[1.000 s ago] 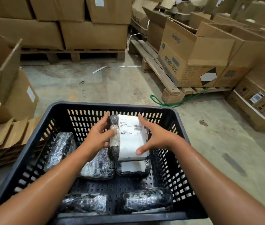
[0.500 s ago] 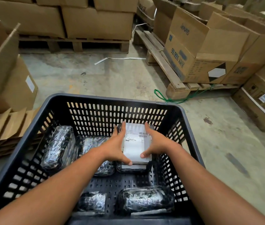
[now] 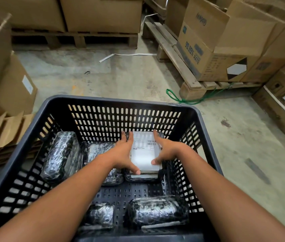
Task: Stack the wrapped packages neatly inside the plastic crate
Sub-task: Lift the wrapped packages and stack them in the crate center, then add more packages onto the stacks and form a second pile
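Note:
A black slotted plastic crate (image 3: 119, 105) stands on the floor before me. Both hands reach into it and grip a wrapped package with a white label (image 3: 145, 151), which lies flat on top of another package (image 3: 143, 177) at the far right. My left hand (image 3: 124, 154) clasps its left side. My right hand (image 3: 166, 151) clasps its right side. Other black wrapped packages lie on the crate floor: one at the far left (image 3: 61, 154), one in the middle (image 3: 101, 151) partly under my left arm, and two near me (image 3: 101, 215), (image 3: 157, 212).
Cardboard boxes stand on wooden pallets (image 3: 178, 60) behind and to the right. An open box (image 3: 7, 81) and flattened cardboard (image 3: 0, 135) lie at the left. A green cord (image 3: 187, 100) and a white strap (image 3: 126, 55) lie on the concrete floor.
The labelled package was held up and tilted over the crate. Both hands have lowered it flat onto the package at the far right.

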Tool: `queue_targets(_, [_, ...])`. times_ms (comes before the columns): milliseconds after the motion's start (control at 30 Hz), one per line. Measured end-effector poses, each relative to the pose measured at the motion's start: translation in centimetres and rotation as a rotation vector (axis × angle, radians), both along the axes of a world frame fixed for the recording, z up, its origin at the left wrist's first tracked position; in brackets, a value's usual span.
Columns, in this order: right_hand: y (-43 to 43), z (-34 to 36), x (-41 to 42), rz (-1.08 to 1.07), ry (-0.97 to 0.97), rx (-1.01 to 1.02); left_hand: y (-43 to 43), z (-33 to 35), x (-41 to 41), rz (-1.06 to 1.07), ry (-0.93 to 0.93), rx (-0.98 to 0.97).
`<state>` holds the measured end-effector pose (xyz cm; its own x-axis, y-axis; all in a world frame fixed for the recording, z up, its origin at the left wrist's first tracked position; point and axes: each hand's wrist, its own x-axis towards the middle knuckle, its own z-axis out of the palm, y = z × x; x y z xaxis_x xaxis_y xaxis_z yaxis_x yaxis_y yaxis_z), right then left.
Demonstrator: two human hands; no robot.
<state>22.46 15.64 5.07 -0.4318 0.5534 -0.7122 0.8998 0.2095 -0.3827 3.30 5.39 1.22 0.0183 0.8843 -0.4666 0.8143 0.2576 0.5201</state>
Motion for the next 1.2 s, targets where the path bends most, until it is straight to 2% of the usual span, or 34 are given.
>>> queue_targets(100, [-0.4, 0.3, -0.3, -0.035, 0.006, 0.020, -0.5, 0.1, 0.3, -0.015, 0.012, 0.013])
queue_targets(267, [-1.9, 1.2, 0.2, -0.023, 0.104, 0.204, -1.6, 1.6, 0.4, -0.067, -0.020, 0.068])
queue_targets(367, [-2.4, 3.3, 2.0, -0.015, 0.163, 0.162, -2.0, 4.7, -0.1, -0.104, -0.029, 0.122])
queue_targets(467, [-3.2, 5.6, 3.7, 0.088, 0.051, 0.102, -3.1, 7.5, -0.2, -0.157, -0.082, 0.107])
queue_targets(600, [-6.3, 6.1, 4.5, 0.275, -0.178, -0.108, -5.6, 8.4, 1.8, -0.365, -0.210, -0.125])
queue_targets(733, [-9.4, 4.8, 4.6, 0.432, -0.309, -0.100, -7.2, 7.3, 3.9, -0.505, -0.293, -0.248])
queue_targets(900, [-8.9, 4.9, 5.1, 0.365, -0.168, -0.072, -7.2, 6.5, 3.8, -0.514, -0.282, -0.235])
queue_targets(1033, [-7.5, 5.2, 5.7, 0.196, 0.036, -0.021, -6.6, 5.8, 2.5, -0.435, -0.200, -0.107])
queue_targets(1200, [-7.8, 4.2, 5.6, 0.202, 0.086, 0.093, -6.8, 5.0, 2.4, -0.361, -0.125, 0.048])
